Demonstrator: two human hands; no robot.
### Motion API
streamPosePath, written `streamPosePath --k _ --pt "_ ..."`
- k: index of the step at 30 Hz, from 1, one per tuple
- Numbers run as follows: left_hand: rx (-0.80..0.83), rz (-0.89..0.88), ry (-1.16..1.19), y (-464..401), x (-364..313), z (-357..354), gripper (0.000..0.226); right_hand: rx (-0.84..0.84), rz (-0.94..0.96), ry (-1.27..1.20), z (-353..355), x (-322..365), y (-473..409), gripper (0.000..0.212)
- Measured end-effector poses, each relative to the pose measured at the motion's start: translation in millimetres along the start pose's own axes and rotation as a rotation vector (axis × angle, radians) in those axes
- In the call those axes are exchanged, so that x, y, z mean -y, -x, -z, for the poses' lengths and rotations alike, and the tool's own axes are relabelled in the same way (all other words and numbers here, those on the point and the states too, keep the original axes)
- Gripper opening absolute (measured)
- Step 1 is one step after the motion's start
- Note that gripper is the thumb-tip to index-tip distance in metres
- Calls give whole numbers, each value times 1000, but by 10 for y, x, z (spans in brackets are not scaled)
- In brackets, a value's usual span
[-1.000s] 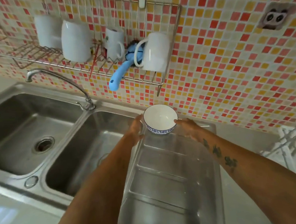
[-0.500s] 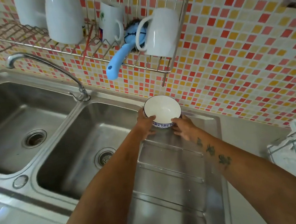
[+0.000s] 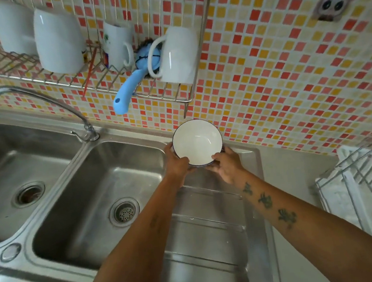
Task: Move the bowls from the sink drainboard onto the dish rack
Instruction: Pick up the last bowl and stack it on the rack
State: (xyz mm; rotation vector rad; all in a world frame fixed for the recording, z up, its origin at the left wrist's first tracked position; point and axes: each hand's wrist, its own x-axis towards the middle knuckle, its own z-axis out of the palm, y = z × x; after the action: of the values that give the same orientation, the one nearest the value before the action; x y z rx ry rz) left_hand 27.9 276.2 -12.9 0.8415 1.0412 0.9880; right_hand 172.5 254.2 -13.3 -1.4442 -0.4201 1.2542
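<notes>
A white bowl (image 3: 197, 141) with a dark blue rim is held at the far end of the steel drainboard (image 3: 208, 234), tilted so its inside faces me. My left hand (image 3: 176, 162) grips its left and lower edge. My right hand (image 3: 226, 164) grips its lower right edge. Whether the bowl still touches the drainboard is hidden by my hands. A wire dish rack (image 3: 363, 176) lined in white stands at the right edge of the view, well apart from the bowl.
A double steel sink (image 3: 90, 195) with a curved tap (image 3: 40, 102) lies to the left. A wall-mounted wire shelf (image 3: 169, 95) above holds white mugs (image 3: 177, 54) and a blue brush (image 3: 128, 90). The tiled wall stands right behind the bowl.
Both hands have closed around the bowl and tipped its opening toward me, slightly up off the drainboard. The camera has moved closer.
</notes>
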Motion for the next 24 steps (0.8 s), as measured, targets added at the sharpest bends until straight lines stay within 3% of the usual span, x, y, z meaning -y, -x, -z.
streamPosePath --k 2,6,12,16,20,24 --pt "44 10 36 117 -88 -156 78 -32 49 -17 122 148 166 64" --pt "69 114 102 328 -396 -591 51 -110 135 -77 408 548 571 60" --pt "262 157 219 969 -1102 -1179 47 -191 332 -85 758 1252 1337 59" --pt "352 217 246 1279 -1449 -1429 57 -276 527 -28 880 1645 1947 57" --pt "692 348 290 1640 -1763 -1574 67 -303 719 105 990 1954 2588 57" --pt "994 324 328 2100 -1863 -1704 75 -294 924 192 1231 2115 3068 62"
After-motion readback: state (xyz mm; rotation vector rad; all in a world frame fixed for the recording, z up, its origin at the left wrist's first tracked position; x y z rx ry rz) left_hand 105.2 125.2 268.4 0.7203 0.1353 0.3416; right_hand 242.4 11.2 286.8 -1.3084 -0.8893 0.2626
